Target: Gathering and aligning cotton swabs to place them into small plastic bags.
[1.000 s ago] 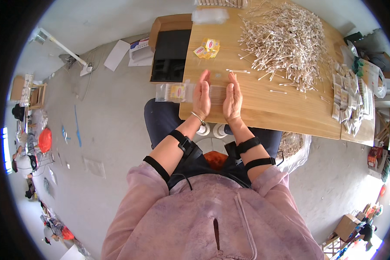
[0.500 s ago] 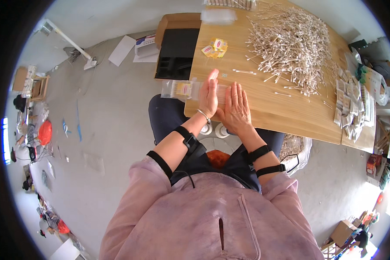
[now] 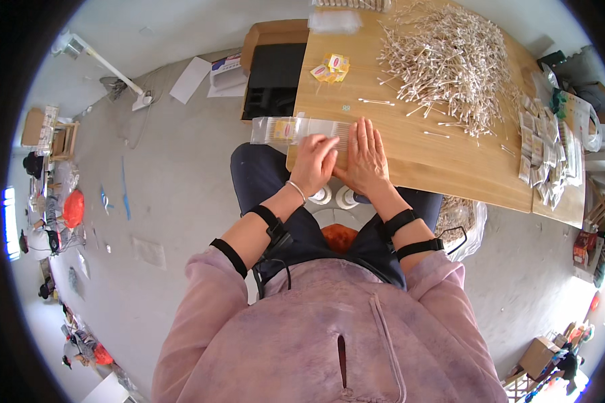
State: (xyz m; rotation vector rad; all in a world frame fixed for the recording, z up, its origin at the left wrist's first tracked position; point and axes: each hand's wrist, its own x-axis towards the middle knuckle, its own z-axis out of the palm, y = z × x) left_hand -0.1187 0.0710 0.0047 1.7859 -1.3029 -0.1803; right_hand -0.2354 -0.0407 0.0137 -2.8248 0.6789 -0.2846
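My right hand (image 3: 366, 159) lies flat by the table's near edge, its fingers stretched out and side by side. Left of it is my left hand (image 3: 314, 163), fingers loosely bent, thumb apart from them, nothing visible in the grip. Between and just beyond the hands lies a neat row of cotton swabs (image 3: 341, 133), partly covered by both hands. A clear plastic bag (image 3: 262, 130) adjoins the row on the left and overhangs the table's left edge. Inside the bag are swabs and a yellow card (image 3: 286, 129).
A large heap of loose cotton swabs (image 3: 450, 67) covers the far right of the wooden table (image 3: 437, 168). Filled small packs (image 3: 544, 151) are piled at the right end. Yellow cards (image 3: 331, 68) and clear bags (image 3: 335, 21) lie farther back. An open cardboard box (image 3: 275, 30) stands left.
My left hand has turned from upright on its edge to bent fingers, and drawn back and left. The row of swabs and the bag show more. My right hand stays flat.
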